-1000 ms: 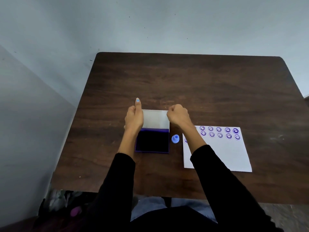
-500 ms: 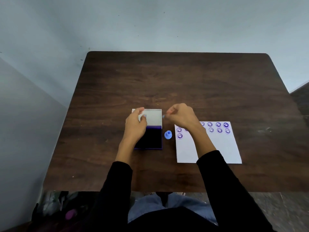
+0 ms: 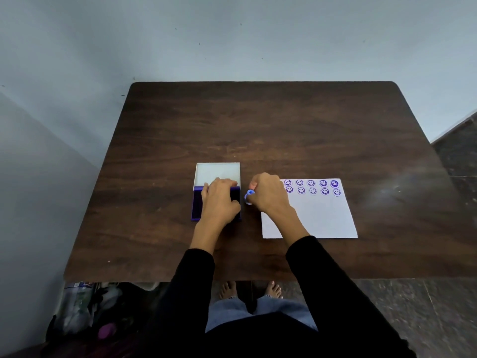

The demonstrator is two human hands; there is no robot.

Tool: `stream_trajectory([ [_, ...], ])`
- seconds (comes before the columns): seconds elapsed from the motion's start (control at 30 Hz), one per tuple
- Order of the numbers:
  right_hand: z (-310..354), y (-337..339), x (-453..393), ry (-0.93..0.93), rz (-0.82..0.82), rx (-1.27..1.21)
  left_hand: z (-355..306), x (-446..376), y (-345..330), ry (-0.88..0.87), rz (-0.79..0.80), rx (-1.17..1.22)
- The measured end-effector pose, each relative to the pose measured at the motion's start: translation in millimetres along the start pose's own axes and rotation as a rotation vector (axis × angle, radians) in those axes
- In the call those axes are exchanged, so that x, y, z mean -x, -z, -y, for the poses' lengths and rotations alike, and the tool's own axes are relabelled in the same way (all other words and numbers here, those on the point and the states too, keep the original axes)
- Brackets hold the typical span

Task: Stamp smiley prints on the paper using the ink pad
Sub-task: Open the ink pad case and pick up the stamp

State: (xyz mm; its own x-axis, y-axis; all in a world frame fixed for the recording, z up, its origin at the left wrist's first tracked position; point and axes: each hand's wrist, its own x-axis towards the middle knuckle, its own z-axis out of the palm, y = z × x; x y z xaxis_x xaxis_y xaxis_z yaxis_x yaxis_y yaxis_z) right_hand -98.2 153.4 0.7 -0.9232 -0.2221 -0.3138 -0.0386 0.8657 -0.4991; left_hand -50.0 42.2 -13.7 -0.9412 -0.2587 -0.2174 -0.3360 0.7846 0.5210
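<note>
Nearest the camera, two black sleeves [image 3: 322, 285] reach out over the dark wooden table [image 3: 258, 130], bare feet just visible below its near edge. On the floor at the near left corner sits a heap of bags, too dim to make out. The left hand [image 3: 219, 200] lies flat on the open ink pad [image 3: 196, 205], fingers spread and pressing on the purple base, thumb at its right edge. Just to the right, the right hand [image 3: 268, 195] curls over the small blue stamp [image 3: 249, 197], fingertips pinched on it; the stamp sits between pad and sheet, and I can't tell whether it touches the table. The white paper [image 3: 317, 218] lies right of that, its left side under the wrist, two rows of purple smiley prints [image 3: 312, 186] along its far edge. Beyond the left hand, the pad's white lid [image 3: 218, 171] lies folded back. Farthest off, a pale wall [image 3: 232, 34].
</note>
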Motion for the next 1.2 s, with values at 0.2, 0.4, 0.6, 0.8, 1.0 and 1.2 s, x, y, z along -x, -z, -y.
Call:
stream_trajectory([
  [0.2, -3.1, 17.6, 1.9, -0.085, -0.007, -0.369, -3.8, 3.1, -11.5, -0.001, -0.123, -0.078],
  [0.4, -6.7, 28.1, 3.6, -0.137, 0.005, -0.48, -7.2, 1.9, -17.7, 0.0, -0.184, 0.013],
  [0.6, -10.7, 26.2, 0.9, -0.123, -0.013, -0.47, -11.4, 0.3, -22.8, 0.022, -0.213, 0.044],
  [0.8, -12.6, 25.2, -0.6, -0.072, -0.056, -0.432, -11.9, -0.5, -22.5, -0.007, -0.218, -0.033],
  [1.0, -11.8, 25.7, -3.0, -0.033, -0.022, -0.398, -9.6, 0.3, -22.6, 0.005, -0.208, -0.041],
  [1.2, -14.7, 30.4, -2.5, 0.021, 0.075, -0.345, -8.2, 4.9, -26.2, 0.02, -0.14, -0.053],
])
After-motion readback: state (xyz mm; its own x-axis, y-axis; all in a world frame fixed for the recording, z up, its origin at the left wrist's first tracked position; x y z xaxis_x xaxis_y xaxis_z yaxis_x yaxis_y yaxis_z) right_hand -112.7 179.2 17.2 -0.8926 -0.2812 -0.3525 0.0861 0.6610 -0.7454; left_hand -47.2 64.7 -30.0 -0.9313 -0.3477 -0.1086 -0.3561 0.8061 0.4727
